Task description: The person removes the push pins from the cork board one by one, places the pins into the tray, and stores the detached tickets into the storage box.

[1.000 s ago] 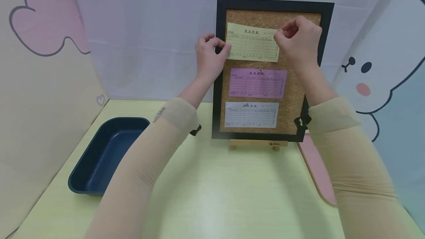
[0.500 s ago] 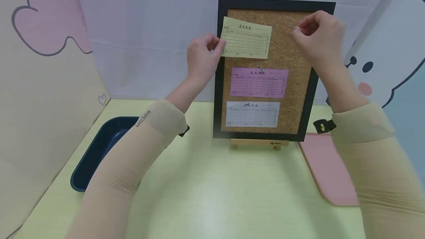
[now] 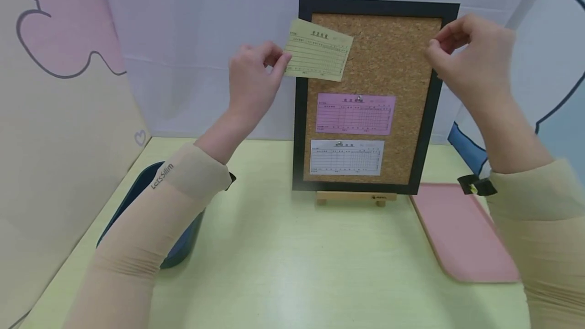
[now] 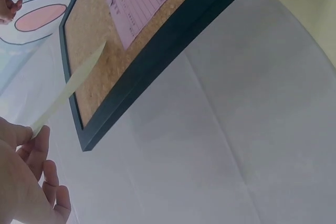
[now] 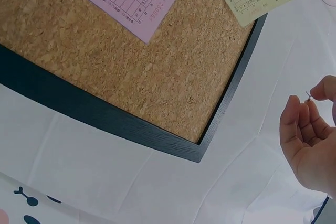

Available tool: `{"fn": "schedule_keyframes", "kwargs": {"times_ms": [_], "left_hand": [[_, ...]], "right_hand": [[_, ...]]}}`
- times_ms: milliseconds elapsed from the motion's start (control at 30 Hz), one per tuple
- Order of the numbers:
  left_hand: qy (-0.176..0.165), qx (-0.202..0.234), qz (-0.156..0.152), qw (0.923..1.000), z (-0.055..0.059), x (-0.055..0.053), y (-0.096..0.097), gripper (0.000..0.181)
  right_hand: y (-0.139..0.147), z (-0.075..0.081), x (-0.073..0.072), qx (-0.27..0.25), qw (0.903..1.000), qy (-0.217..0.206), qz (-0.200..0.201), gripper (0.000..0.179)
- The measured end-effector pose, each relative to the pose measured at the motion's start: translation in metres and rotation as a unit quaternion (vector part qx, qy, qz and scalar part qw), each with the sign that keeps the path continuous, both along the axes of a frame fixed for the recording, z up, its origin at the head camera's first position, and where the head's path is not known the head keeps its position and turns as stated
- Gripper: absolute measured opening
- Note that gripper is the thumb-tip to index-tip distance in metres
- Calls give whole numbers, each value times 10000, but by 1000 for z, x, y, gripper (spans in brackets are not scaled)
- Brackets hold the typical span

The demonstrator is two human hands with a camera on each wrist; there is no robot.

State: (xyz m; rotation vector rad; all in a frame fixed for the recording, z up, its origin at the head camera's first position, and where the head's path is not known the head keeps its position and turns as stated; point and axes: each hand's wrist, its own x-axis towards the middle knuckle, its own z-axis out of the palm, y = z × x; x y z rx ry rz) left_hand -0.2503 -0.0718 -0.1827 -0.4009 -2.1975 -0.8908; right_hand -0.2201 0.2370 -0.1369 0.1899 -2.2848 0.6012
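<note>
My left hand (image 3: 257,77) pinches the lower left edge of a yellow receipt slip (image 3: 320,51), which tilts in front of the upper left of a black-framed corkboard (image 3: 388,60). In the left wrist view the slip (image 4: 73,85) shows nearly edge-on, apart from the cork. At the board's upper right side, my right hand (image 3: 477,60) pinches a small pushpin (image 5: 308,96), whose thin point shows in the right wrist view. A pink receipt slip (image 3: 354,116) hangs mid-board under a clear pushpin. Below it is a white receipt slip (image 3: 346,159), also pinned.
The board leans on a small wooden stand (image 3: 356,196) on the pale table (image 3: 292,263). A dark blue tray (image 3: 183,248) at the left lies partly behind my left sleeve. To the right lies a pink board or tray (image 3: 466,232).
My left hand has moved left, drawing the yellow slip away from the middle of the cork and tilting it. My right hand has moved right, off the slip's right edge, carrying the pushpin.
</note>
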Motion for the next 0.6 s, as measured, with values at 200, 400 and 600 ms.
{"fn": "schedule_keyframes", "kwargs": {"times_ms": [200, 400, 600], "left_hand": [[44, -97, 122, 9999, 2, 8, -18, 24], [313, -448, 214, 9983, 4, 17, -33, 23], [725, -912, 352, 9926, 6, 30, -44, 25]], "right_hand": [[11, -4, 11, 131, 9999, 6, 24, 35], [21, -9, 23, 366, 9993, 94, -37, 33], [31, -13, 33, 433, 9989, 95, -120, 33]]}}
